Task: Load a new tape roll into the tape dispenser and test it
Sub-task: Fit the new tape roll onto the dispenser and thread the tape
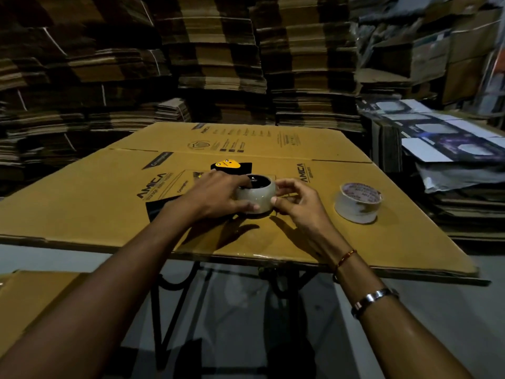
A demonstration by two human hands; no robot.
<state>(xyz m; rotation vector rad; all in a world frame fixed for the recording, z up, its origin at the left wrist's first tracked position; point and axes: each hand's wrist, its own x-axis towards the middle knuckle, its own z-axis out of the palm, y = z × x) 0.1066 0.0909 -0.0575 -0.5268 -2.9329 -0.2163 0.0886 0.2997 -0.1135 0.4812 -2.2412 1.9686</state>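
Tape roll: the clear roll sits on the tape dispenser, lying flat on the cardboard sheet, in front of the yellow plate.
Left hand: my left hand wraps the roll's left side, thumb on the front wall, a finger over the top rim.
Right hand: my right hand pinches at the roll's right wall, likely picking for the loose end; I cannot tell if it has caught.
Doing it well: I'd hold the roll steady with my left hand, press it fully onto the hub, then peel the end toward the yellow plate.
Around: a second roll, white with a printed core, stands well right of the tape roll.
In the way: only my own fingers crowd the roll; cardboard stacks stand far behind.
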